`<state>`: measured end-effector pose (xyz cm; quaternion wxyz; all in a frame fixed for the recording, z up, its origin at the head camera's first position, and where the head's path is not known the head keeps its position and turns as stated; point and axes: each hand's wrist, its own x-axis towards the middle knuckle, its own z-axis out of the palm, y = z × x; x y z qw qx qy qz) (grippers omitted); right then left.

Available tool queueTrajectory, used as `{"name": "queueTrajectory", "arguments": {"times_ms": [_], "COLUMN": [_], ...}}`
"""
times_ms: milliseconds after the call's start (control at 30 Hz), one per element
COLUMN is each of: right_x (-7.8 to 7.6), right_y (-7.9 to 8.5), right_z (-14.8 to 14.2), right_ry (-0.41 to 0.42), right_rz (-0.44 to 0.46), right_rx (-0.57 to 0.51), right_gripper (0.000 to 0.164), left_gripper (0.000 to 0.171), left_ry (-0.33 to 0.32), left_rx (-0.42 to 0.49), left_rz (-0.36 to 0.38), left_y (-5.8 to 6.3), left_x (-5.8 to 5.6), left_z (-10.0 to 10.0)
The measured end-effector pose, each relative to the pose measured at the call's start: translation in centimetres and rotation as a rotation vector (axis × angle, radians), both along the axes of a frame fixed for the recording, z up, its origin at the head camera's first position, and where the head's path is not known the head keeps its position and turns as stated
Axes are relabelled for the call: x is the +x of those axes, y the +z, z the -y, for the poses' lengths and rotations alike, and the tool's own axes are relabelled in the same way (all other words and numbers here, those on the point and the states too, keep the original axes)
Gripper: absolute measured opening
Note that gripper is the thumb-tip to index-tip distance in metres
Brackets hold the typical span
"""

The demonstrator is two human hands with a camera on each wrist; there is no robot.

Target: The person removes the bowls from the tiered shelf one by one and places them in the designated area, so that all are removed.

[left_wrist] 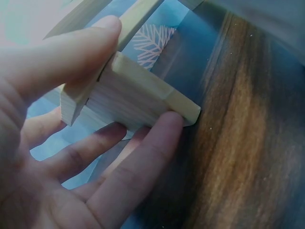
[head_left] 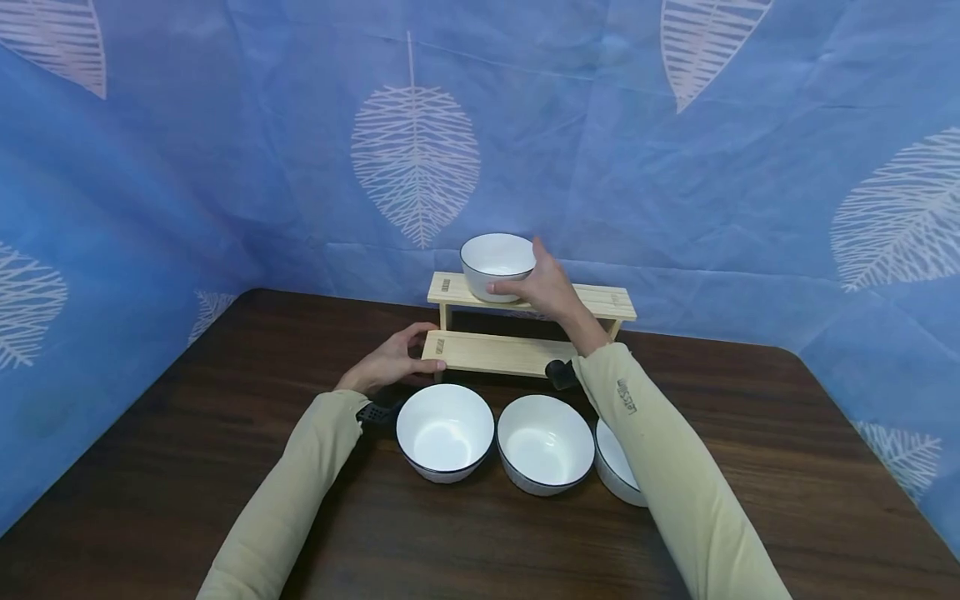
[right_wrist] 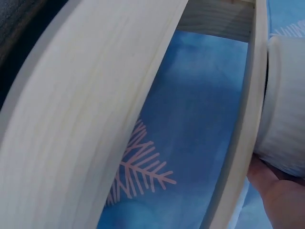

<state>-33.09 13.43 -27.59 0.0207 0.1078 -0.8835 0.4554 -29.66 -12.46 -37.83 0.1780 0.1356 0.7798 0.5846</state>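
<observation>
A white bowl (head_left: 497, 255) with a dark rim sits on the upper board near the left end of a two-step wooden rack (head_left: 491, 353). My right hand (head_left: 552, 287) holds this bowl at its right side, the thumb lying along the front. In the right wrist view the bowl (right_wrist: 288, 102) stands against the upper board, and only part of my right hand (right_wrist: 281, 198) shows below it. My left hand (head_left: 392, 362) grips the lower board's left end. The left wrist view shows the thumb over the board and fingertips against the rack's side support (left_wrist: 138, 98).
Three more white bowls stand in a row before the rack: a left one (head_left: 444, 429), a middle one (head_left: 546, 442) and a right one (head_left: 617, 468) partly behind my right sleeve. The dark wooden table (head_left: 750, 433) meets a blue leaf-patterned cloth (head_left: 300, 150) behind and beside it.
</observation>
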Motion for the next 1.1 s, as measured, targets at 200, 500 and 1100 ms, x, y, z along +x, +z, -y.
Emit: {"name": "queueTrajectory", "arguments": {"times_ms": [200,500,1100], "right_x": [0.6,1.6,3.7], "right_y": [0.6,1.4,1.9], "right_z": [-0.7,-2.4,-6.6], "right_ry": [-0.003,-0.019,-0.036], "right_rz": [0.006,-0.006,-0.051], "right_rx": [-0.003,-0.012,0.045], "right_gripper": [0.123,0.121,0.118], "left_gripper": [0.074,0.074,0.072], "left_ry": [-0.004,0.002,0.020], "left_rx": [-0.006,-0.002,-0.005], "left_rz": [-0.019,-0.018,-0.021], "left_y": [0.3,0.1,0.0], "left_x": [0.0,0.1,0.3], "left_z": [0.0,0.1,0.0]}}
